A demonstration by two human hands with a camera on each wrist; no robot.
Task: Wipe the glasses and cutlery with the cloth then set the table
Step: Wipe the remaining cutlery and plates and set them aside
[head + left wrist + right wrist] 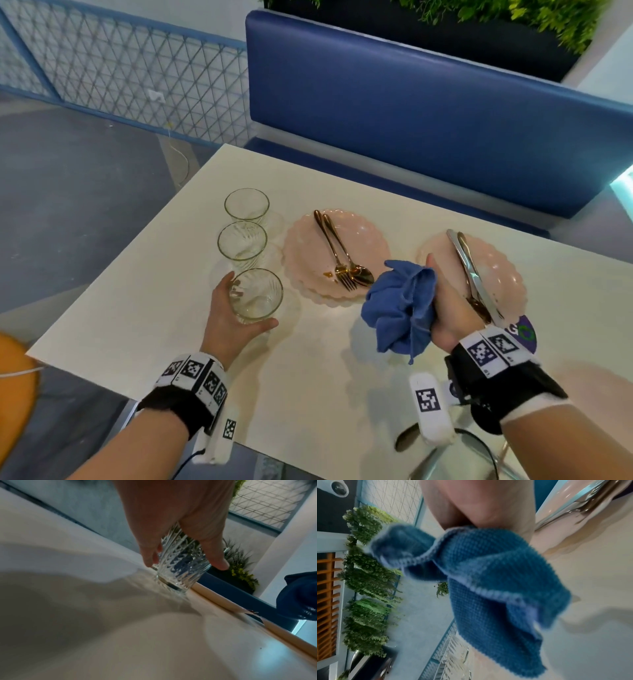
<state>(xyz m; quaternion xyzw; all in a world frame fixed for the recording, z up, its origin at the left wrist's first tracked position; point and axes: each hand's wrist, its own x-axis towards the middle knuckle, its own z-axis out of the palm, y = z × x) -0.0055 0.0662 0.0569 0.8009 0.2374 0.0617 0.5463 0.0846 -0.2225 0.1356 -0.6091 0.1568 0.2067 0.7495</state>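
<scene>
Three ribbed clear glasses stand in a row on the white table (pixel 144 308). My left hand (pixel 236 315) grips the nearest glass (pixel 256 295), thumb and fingers wrapped round its sides (pixel 180 563); it looks to be resting on the table. The middle glass (pixel 242 244) and far glass (pixel 246 205) stand free. My right hand (pixel 445 308) holds a bunched blue cloth (pixel 400 305), (pixel 496 581) above the table. A pink plate (pixel 308 253) carries a gold fork and spoon (pixel 346 263). A second pink plate (pixel 503 274) holds silver cutlery (pixel 469 270).
A blue bench (pixel 411 109) runs along the table's far side, with planters behind it. A mesh railing (pixel 120 68) and grey floor lie to the left. An orange seat edge (pixel 13 394) sits at the near left corner.
</scene>
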